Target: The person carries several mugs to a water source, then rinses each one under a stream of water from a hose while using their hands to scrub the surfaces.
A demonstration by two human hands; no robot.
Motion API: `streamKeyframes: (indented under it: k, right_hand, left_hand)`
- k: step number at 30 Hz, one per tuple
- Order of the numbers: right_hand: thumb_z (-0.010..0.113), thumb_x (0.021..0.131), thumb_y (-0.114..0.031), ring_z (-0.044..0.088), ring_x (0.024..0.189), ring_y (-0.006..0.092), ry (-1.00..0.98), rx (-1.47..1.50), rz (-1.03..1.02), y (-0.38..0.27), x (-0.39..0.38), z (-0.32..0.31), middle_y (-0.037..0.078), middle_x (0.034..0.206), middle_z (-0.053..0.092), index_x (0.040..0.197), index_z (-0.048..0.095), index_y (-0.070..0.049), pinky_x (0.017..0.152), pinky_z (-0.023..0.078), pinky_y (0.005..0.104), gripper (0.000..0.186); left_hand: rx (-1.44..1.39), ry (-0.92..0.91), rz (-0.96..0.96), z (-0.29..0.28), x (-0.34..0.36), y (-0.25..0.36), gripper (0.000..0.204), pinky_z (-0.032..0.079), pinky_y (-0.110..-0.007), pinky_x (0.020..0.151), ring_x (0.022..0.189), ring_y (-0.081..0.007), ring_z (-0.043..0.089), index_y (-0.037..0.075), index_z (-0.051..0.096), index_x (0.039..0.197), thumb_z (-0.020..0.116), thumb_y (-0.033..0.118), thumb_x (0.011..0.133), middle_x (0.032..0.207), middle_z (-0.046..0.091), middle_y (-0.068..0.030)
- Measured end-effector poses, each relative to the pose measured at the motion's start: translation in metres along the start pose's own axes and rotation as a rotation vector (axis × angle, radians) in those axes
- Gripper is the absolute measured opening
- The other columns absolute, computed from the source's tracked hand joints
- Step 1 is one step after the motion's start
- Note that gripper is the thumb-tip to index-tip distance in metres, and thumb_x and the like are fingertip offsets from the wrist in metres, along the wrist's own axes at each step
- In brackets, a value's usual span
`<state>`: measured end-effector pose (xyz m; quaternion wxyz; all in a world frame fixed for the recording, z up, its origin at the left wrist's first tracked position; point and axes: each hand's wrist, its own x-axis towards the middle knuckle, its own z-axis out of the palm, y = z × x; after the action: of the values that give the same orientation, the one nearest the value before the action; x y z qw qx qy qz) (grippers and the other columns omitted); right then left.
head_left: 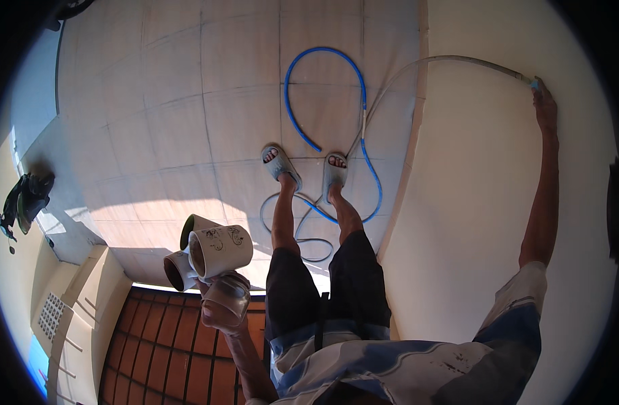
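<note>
My left hand (218, 318), low and left of my legs, is closed on a bunch of cups. Foremost is a white mug (227, 251) with a dark curly pattern. Behind it sits a second mug (194, 223) with a dark green inside, and at the left a third mug (179, 270) lies tilted with its opening outward. A clear glass (229, 297) overlaps my fingers. With the arm stretched far right, my right hand (544, 108) grips a small light-blue fitting (535, 84) by the wall, where a grey hose (471, 59) ends. Most of the fitting is hidden by my fingers.
A blue hose (324, 49) lies looped on the tiled floor (167, 128), around and beside my sandals (335, 173). The cream wall (458, 223) rises along the right. A motorbike (27, 202) stands far left; a reddish-brown gridded surface (167, 344) is at lower left.
</note>
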<state>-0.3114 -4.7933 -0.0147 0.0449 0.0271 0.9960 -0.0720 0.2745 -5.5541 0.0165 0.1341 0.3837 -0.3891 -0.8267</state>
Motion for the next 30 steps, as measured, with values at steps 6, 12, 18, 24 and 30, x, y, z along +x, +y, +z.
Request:
streamKeyframes:
  k: [6, 12, 18, 24, 30]
  right_hand:
    - [0.058, 0.106, -0.017, 0.060, 0.117, 0.0380, 0.523, -0.261, 0.102, -0.135, -0.146, 0.208, 0.016, 0.130, 0.060, 0.141, 0.058, -0.017, 0.091, 0.057, 0.0493, 0.034]
    - [0.064, 0.088, -0.006, 0.058, 0.122, 0.0279, -0.599, 0.073, -0.950, -0.329, -0.318, 0.598, 0.010, 0.120, 0.060, 0.111, 0.069, -0.008, 0.098, 0.051, 0.0441, 0.024]
    - [0.064, 0.090, -0.013, 0.050, 0.136, 0.0267, -0.458, -0.604, -1.598, -0.446, -0.294, 0.762, 0.009, 0.128, 0.061, 0.106, 0.071, -0.014, 0.121, 0.036, 0.0466, 0.017]
    - [0.058, 0.096, -0.012, 0.068, 0.109, 0.0265, -0.662, -0.586, -1.735, -0.407, -0.247, 0.761, 0.008, 0.111, 0.070, 0.124, 0.067, -0.015, 0.103, 0.047, 0.0430, 0.030]
    - [0.056, 0.097, 0.000, 0.071, 0.092, 0.0391, -0.826, -0.657, -1.421, -0.410, -0.288, 0.565, 0.023, 0.101, 0.067, 0.163, 0.040, -0.028, 0.083, 0.057, 0.0508, 0.073]
  left_hand:
    - [0.136, 0.304, -0.050, -0.070, 0.048, 0.003, 0.105, 0.056, -0.052, 0.099, 0.122, -0.0362, 0.061, 0.005, 0.029, 0.163, 0.062, 0.069, 0.087, 0.137, 0.056, -0.0196]
    - [0.113, 0.517, -0.117, -0.166, 0.061, -0.072, 0.106, 0.054, -0.050, 0.100, 0.122, -0.0332, 0.059, 0.006, 0.028, 0.163, 0.066, 0.066, 0.084, 0.135, 0.055, -0.0169]
    - [0.035, 0.712, -0.174, -0.226, 0.025, -0.147, 0.108, 0.052, -0.047, 0.102, 0.122, -0.0302, 0.057, 0.008, 0.027, 0.164, 0.070, 0.064, 0.081, 0.133, 0.053, -0.0142]
    - [-0.165, 0.854, -0.072, -0.219, -0.068, -0.191, 0.111, 0.050, -0.045, 0.103, 0.122, -0.0273, 0.055, 0.009, 0.026, 0.164, 0.074, 0.061, 0.079, 0.131, 0.051, -0.0116]
    - [-0.358, 0.966, 0.163, -0.150, -0.219, -0.185, 0.114, 0.048, -0.043, 0.105, 0.122, -0.0243, 0.053, 0.010, 0.025, 0.165, 0.077, 0.058, 0.076, 0.129, 0.049, -0.0089]
